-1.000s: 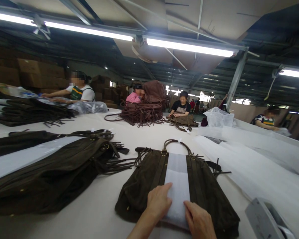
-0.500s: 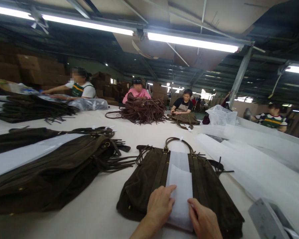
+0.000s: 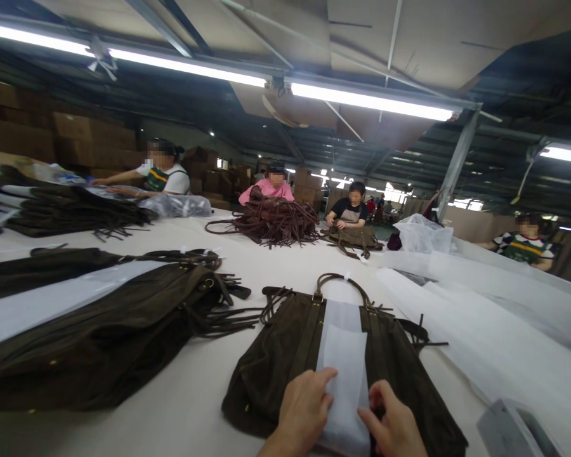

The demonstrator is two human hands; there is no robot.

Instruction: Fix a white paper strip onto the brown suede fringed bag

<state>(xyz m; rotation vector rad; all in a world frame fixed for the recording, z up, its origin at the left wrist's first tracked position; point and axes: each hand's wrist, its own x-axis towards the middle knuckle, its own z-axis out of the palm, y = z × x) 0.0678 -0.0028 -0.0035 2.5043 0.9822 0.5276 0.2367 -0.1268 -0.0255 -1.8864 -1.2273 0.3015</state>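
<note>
A: At the near end of the table (image 3: pixel 185 412), dark brown bag (image 3: pixel 271 368) lying flat, handle (image 3: pixel 339 279) pointing away, fringe spilling off its left side. White sheet (image 3: pixel 345 355) runs down the middle of it, between the straps.
B: Hands?
A: Left hand (image 3: pixel 307 409) on the sheet's left edge, fingers nearly straight, loosely spread, pressing down, gripping nothing. Right hand (image 3: pixel 394 426) at the right edge, fingers curled in, thumb on the sheet. Real pinch or not, can't tell.
B: Around it?
A: Stack of similar dark bags (image 3: pixel 99 343) to the left, just apart. Loose white sheeting (image 3: pixel 485 330) spread on the right, grey box (image 3: pixel 511 431) at the near right corner. Far end: reddish fringed bags (image 3: pixel 278 222) heaped, other people working there.
</note>
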